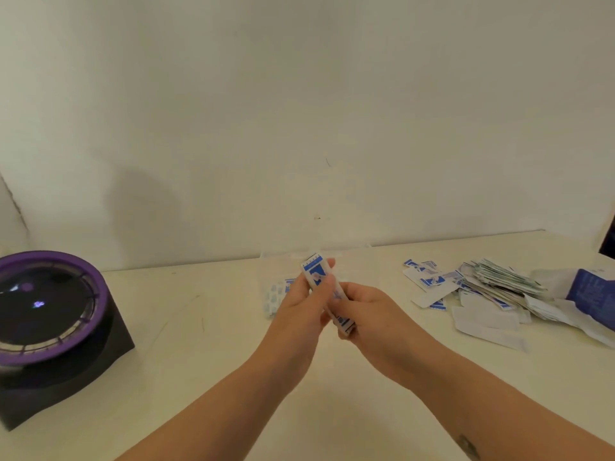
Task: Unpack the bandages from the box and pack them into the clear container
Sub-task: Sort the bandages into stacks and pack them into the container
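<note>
Squaring a small stack of wrapped bandages at centre frame, the left hand and right hand both pinch it just before the clear container, so the next move likely calls for laying it flat inside

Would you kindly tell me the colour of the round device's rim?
The rim is purple, seen in the head view.

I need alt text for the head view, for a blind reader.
The left hand and right hand hold stacked bandages near a clear container. Loose bandages and the box lie at right on the table; a purple-rimmed device stands left.
</note>
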